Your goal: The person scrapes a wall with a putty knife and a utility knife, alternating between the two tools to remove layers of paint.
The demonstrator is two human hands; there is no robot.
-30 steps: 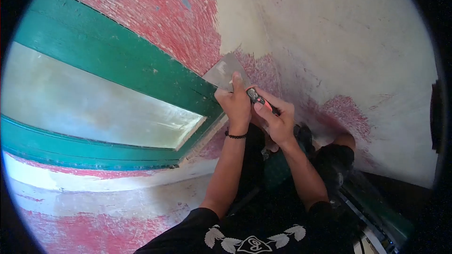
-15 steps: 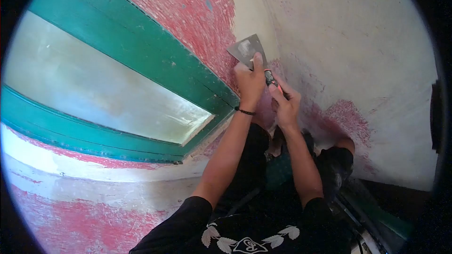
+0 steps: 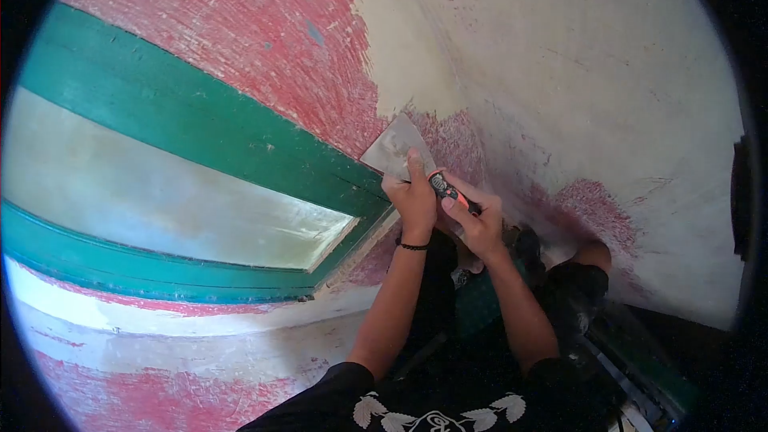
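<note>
A wide-bladed putty knife [image 3: 386, 149] rests against the red-streaked wall, close to the corner of the green frame. Its black and orange handle [image 3: 453, 190] is wrapped by the fingers of my right hand [image 3: 482, 224]. Farther up the tool, my left hand [image 3: 413, 206] grips near the base of the blade, with a finger laid along the metal. Pale smears mark the blade face. Just above it, a smooth cream patch [image 3: 408, 48] meets the scratched red wall [image 3: 272, 40]. The far edge of the blade lies close to the green frame [image 3: 240, 124].
A pale pane [image 3: 176, 184] sits inside the green frame at the left. To the right, the whitish wall [image 3: 608, 56] has red blotches [image 3: 596, 208]. My legs are below my hands, and a dark structure with a metal rail [image 3: 616, 372] stands at lower right.
Both hands and the putty knife have moved down the wall, away from the cream patch and nearer the frame corner. The camera view has shifted slightly too.
</note>
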